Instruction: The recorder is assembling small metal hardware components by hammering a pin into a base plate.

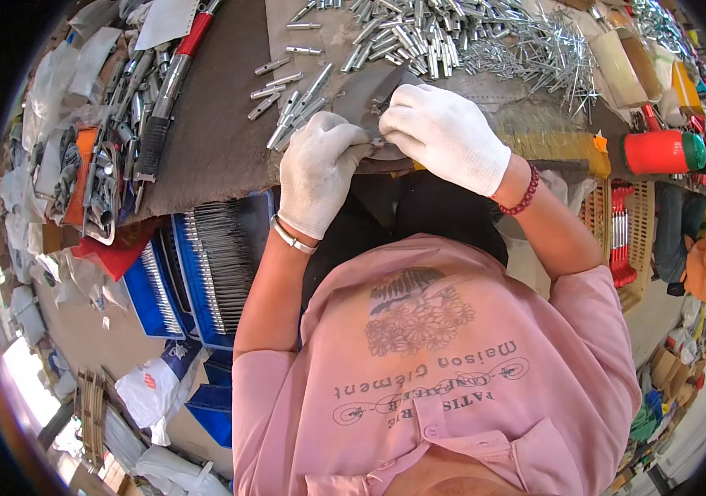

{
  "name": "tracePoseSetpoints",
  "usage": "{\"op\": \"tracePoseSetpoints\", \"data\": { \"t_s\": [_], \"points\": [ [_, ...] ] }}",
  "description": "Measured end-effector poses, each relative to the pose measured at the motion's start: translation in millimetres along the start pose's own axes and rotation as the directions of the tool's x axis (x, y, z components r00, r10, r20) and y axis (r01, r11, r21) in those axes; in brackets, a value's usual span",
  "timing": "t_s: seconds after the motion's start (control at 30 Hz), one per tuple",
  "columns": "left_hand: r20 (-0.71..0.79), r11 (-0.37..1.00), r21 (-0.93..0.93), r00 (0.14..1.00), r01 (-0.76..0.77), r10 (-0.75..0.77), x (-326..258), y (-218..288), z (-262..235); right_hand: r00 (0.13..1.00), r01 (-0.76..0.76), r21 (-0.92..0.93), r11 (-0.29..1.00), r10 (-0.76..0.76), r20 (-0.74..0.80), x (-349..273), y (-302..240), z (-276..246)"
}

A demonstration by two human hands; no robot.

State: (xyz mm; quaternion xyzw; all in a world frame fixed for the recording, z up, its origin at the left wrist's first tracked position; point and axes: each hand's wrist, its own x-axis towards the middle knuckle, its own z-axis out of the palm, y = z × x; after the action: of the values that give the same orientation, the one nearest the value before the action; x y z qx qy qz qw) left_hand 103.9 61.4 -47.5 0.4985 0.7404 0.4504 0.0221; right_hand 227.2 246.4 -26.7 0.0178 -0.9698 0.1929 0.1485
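Observation:
My left hand [318, 172] and my right hand [444, 132], both in white knit gloves, meet at the near edge of the worktable [221, 157]. Their fingers are closed in a pinch, nearly touching. A small bit of metal [379, 142] shows between the fingertips, but its kind is mostly hidden. Just beyond my left hand lie several silver metal tubes [307, 103], and more short tubes [264, 106] are scattered to the left. Farther back is a heap of short tubes [407, 37], with a pile of thin metal pins [535, 58] to its right.
Tools and a long red-and-black handled bar [173, 91] crowd the table's left side. Blue bins [208, 273] of metal rods stand below the left edge. At right are a red-and-green cylinder [663, 152], a cardboard box [624, 66] and a yellow crate [638, 236] under the table.

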Motion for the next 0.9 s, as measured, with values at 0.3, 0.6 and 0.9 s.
{"op": "tracePoseSetpoints", "data": {
  "t_s": [0.3, 0.6, 0.9],
  "points": [
    [-0.018, 0.999, 0.034, 0.999, -0.029, 0.03, -2, -2, 0, 0.992, 0.087, -0.121, 0.989, -0.074, 0.106, 14, -11, -7],
    [-0.015, 0.994, 0.096, 0.998, -0.058, 0.06, 2, 2, 0, 0.983, 0.146, -0.234, 0.961, -0.114, 0.143, 14, -17, -5],
    [0.027, 1.0, -0.014, 1.0, 0.014, -0.014, 1, -2, -2, 0.964, -0.247, -0.383, 0.89, 0.267, -0.001, -22, 3, -25]
  ]
}}
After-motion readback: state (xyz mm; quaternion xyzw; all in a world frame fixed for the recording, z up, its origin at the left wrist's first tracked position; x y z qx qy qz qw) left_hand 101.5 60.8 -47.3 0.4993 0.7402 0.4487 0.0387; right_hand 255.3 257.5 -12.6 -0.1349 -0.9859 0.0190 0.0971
